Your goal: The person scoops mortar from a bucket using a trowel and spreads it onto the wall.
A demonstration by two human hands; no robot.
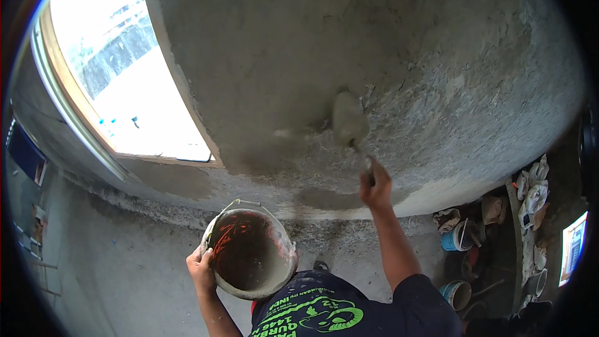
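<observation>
My right hand [375,182] is closed round the handle of a trowel [349,118]. Its mortar-coated blade lies at the wall [262,43], where smooth grey plaster borders a rougher patch. With my left hand [201,268] I grip the rim of a bucket [284,243] at its left side, fingers outside. The bucket is tilted toward me near my waist, its wire handle raised along the far rim. Grey mortar coats its inside, and reddish streaks show on the left inner wall. How much mortar lies in the bottom is hard to make out.
A bright window opening [134,75] with a wooden frame is at the left. Along the right stand a blue bucket [450,241], another bucket [458,293], and plastic bags [535,198] on a ledge. Concrete floor [137,262] lies below the wall.
</observation>
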